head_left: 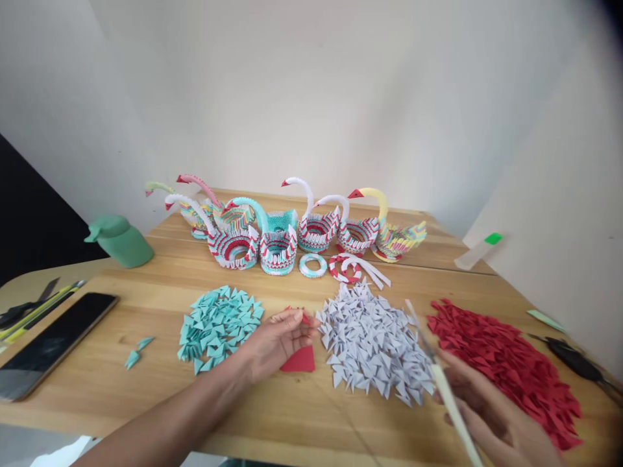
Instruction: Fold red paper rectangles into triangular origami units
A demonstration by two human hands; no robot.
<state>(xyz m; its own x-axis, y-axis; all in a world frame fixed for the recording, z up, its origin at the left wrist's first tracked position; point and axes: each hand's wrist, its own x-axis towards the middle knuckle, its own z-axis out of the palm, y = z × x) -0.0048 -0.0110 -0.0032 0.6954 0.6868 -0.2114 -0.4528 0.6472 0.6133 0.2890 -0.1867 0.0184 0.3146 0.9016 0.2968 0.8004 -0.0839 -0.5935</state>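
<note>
**Paper Swans (224,244) Line the Back of the Bench (272,421)**

We pinch red paper (305,317) in our left hand (285,334), the grip closed thumb to finger, between a teal heap (221,324) and a pale grey heap (372,344) of folded pieces. More red lies on the wood beneath that hand; whether the two join, we cannot tell. The grip of our right hand (499,412) is wrapped around a slim pale tool (450,402), blurred, its tip near the grey heap's right edge. Farther right, we see a red heap (506,363). A teal-and-white ring (302,266) and a red-and-white ring (335,268) rest just before the swans. At left, we spot a phone (51,344) and a green jug (121,241).
</note>
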